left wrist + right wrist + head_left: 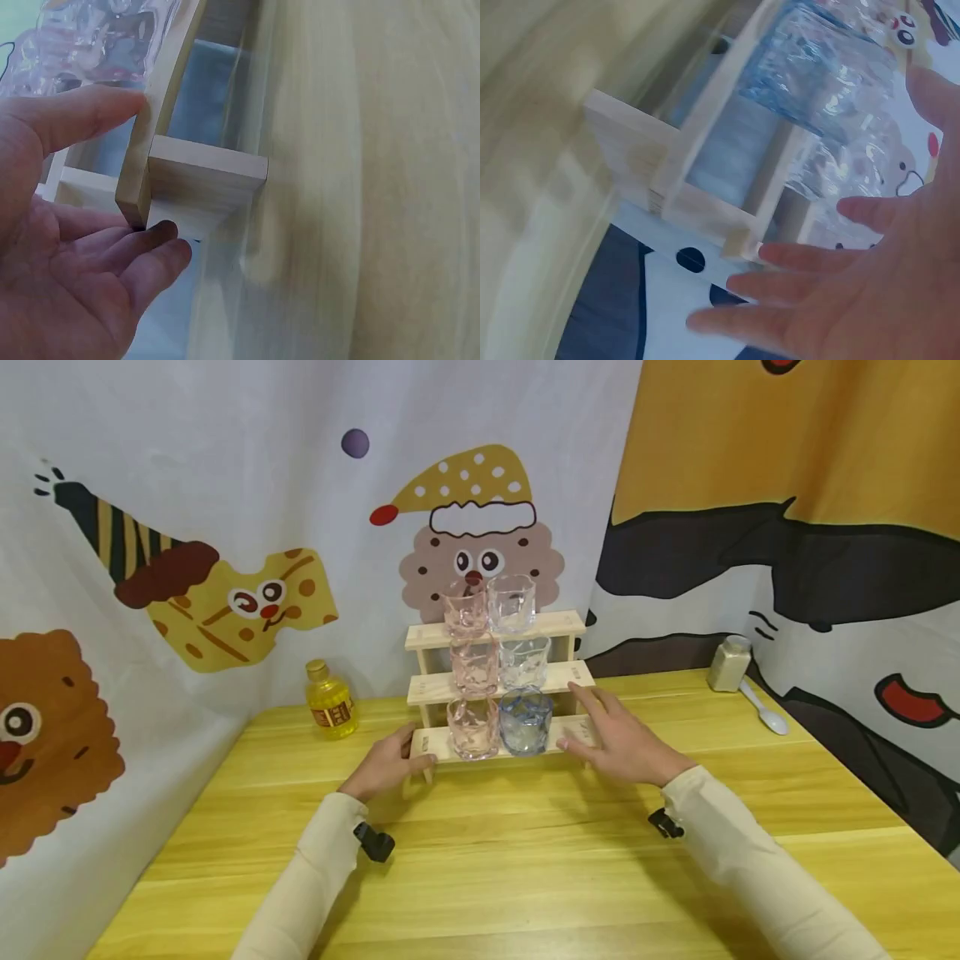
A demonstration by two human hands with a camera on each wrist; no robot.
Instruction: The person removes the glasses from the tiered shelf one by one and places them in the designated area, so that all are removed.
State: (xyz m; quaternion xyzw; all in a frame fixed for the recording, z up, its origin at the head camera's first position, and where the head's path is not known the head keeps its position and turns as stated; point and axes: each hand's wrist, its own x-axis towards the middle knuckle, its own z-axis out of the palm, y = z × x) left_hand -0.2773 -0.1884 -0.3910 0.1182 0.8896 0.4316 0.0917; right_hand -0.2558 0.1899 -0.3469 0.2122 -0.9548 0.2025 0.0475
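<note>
A three-tier wooden display stand (570,675) stands at the back of the table, with two glasses on each tier. Pink-tinted glasses (474,728) line its left side. On the right, a blue-tinted glass (526,722) sits on the lowest tier, below two clear glasses (524,663). My left hand (386,763) holds the lowest board's left end, thumb on the board and fingers around its end, as the left wrist view shows. My right hand (626,739) is at the stand's right end, fingers straight and spread; whether its fingertips touch the wood I cannot tell.
A small bottle of yellow oil (332,703) stands left of the stand. At the back right are a jar of pale powder (729,664) and a white spoon (767,710). A printed cartoon curtain (285,460) hangs right behind the table (480,877).
</note>
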